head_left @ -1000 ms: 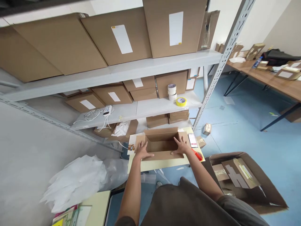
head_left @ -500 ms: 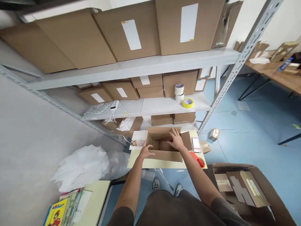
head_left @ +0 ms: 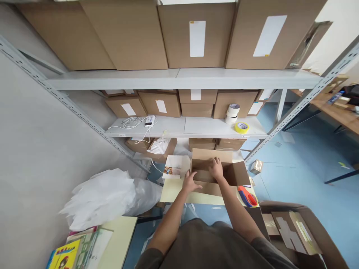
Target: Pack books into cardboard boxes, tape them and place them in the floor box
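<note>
An open cardboard box [head_left: 211, 188] stands on a pale yellow table [head_left: 174, 191], its flaps spread outward. My left hand [head_left: 190, 183] grips the box at its near left corner, the thumb stretched along the near side. Over the opening, my right hand [head_left: 216, 170] reaches to the far inner wall, fingers bent and slightly apart, with nothing visible in them. Left of the box lies a white printed sheet or flap [head_left: 176, 167]. An orange-and-blue tape dispenser [head_left: 247, 197] rests at the table's right end.
Ahead rises a grey metal shelf [head_left: 179, 78] stacked with cardboard cartons. White tape rolls [head_left: 232, 114], a yellow tape roll [head_left: 241, 127] and a power strip [head_left: 150, 120] sit on it. White packing material [head_left: 101, 198] is at left; a large carton [head_left: 316, 228] is at right.
The view has shifted, so the box and shelf appear farther right. My right hand's fingers have drawn closer together at the far wall. My left hand stays at the near left corner.
</note>
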Available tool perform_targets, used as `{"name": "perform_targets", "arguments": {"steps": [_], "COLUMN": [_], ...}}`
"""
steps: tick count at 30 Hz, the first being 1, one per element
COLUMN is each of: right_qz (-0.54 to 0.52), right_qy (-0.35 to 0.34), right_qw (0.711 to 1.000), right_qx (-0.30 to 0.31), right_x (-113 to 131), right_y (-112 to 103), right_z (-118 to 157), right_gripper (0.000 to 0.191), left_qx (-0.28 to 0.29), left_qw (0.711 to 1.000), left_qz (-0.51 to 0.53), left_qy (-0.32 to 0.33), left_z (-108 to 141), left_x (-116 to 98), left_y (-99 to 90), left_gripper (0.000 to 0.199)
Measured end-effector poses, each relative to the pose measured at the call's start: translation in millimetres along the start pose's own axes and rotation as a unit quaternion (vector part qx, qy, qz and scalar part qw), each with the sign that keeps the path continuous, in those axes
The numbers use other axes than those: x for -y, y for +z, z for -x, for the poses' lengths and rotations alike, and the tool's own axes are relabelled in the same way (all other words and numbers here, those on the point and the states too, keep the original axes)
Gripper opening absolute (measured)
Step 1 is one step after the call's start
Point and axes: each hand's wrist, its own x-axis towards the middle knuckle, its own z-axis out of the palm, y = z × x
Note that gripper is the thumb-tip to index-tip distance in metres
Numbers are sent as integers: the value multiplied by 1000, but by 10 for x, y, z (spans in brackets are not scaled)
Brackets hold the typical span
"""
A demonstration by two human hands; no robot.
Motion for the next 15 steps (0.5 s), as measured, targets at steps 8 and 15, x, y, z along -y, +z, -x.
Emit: {"name": "perform_targets", "arguments": {"steps": [8, 15], "right_qz": [-336, -242], "right_qy": [-47, 138], "right_qw": [939, 958], "right_qx": [53, 63], "right_x": [1167, 1589], "right_y": [1160, 2062], "right_z": [-21, -375], "right_gripper": [57, 60], "left_qx": [-39, -55], "left_qw": [975, 987], "left_qz": [157, 149], "left_qy": [153, 20], "left_z": [55, -386], "left_x": [554, 1574], "left_y": [-79, -708], "left_gripper": [93, 53]}}
